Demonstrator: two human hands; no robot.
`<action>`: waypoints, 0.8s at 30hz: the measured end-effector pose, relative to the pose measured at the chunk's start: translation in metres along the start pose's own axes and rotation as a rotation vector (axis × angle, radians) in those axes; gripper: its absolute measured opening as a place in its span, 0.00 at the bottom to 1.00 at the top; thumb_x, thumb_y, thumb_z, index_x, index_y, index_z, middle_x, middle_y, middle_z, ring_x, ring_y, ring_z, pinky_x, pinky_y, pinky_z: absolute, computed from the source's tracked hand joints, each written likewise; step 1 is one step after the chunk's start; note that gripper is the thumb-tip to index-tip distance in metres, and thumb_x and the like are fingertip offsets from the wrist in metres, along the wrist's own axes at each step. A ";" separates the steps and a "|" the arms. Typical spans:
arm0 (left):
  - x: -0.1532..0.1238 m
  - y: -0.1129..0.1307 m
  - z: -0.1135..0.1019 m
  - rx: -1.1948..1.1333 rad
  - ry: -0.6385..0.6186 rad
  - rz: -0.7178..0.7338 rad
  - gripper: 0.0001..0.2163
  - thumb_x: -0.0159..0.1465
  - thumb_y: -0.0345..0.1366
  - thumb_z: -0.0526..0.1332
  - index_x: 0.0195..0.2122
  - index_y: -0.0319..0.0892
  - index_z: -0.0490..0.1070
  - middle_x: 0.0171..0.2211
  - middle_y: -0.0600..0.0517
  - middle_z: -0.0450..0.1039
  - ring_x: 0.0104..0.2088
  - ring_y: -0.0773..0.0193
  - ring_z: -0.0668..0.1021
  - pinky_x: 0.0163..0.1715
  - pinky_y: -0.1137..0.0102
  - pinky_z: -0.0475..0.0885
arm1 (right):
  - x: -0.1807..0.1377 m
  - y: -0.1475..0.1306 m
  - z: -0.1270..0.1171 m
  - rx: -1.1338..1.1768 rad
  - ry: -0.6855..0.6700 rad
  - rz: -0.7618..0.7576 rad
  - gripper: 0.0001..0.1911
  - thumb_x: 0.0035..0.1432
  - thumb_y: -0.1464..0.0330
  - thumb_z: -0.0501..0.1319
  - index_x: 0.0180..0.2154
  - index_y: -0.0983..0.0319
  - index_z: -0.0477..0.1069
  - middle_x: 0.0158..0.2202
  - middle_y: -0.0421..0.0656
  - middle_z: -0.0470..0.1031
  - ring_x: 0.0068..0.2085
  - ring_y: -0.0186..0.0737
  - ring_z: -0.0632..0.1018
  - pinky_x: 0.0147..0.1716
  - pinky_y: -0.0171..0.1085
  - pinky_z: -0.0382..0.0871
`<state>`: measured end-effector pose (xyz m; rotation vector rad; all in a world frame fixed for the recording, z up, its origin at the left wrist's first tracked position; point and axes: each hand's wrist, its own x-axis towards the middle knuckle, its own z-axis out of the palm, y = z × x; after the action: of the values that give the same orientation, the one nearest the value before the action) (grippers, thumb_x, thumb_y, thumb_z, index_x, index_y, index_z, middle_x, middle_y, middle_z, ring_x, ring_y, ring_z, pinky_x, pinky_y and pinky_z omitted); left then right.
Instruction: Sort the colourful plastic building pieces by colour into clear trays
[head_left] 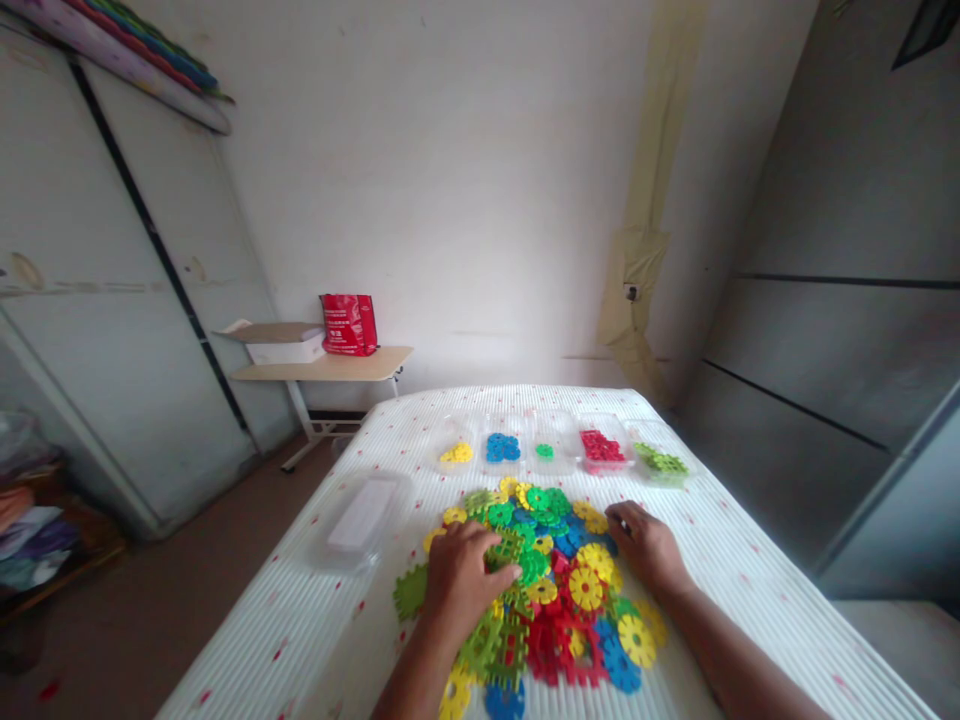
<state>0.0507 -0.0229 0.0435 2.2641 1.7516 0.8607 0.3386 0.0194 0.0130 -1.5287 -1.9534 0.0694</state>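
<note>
A mixed pile of plastic building pieces lies on the table: yellow notched discs (586, 588), green notched discs (534, 566), blue notched discs (619, 660), red square pieces (555, 645) and light-green square pieces (495, 640). My left hand (466, 572) rests over the pile's left side, thumb apart from the fingers, by a light-green square piece and green discs. At the pile's right edge, my right hand (646, 543) has its fingers loosely bent beside yellow and blue discs. Nothing shows held in either hand, though some fingertips are hidden.
Behind the pile stand clear boxes with yellow pieces (457, 454), blue pieces (502, 447), a green disc (544, 451), red pieces (601, 446) and light-green pieces (660, 459). A clear lidded container (365, 515) lies left. A side table (352, 366) bears a red bag (349, 324).
</note>
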 end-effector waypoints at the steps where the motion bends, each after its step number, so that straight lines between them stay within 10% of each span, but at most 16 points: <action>1: 0.000 0.000 0.000 -0.001 -0.001 -0.002 0.13 0.48 0.41 0.66 0.34 0.46 0.76 0.35 0.49 0.76 0.40 0.56 0.74 0.41 0.63 0.65 | 0.000 0.000 0.000 0.002 0.000 0.000 0.14 0.57 0.65 0.49 0.31 0.60 0.72 0.31 0.44 0.75 0.31 0.38 0.75 0.32 0.35 0.66; 24: 0.005 -0.022 0.004 -0.196 0.393 -0.082 0.15 0.57 0.35 0.56 0.46 0.41 0.68 0.44 0.45 0.73 0.45 0.57 0.74 0.45 0.62 0.70 | -0.001 -0.006 0.003 -0.059 -0.009 -0.083 0.15 0.60 0.66 0.47 0.33 0.61 0.71 0.31 0.44 0.74 0.31 0.37 0.76 0.32 0.33 0.66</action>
<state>0.0353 -0.0104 0.0319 1.9829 1.7937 1.4681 0.3318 0.0174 0.0127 -1.4850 -2.0396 -0.0171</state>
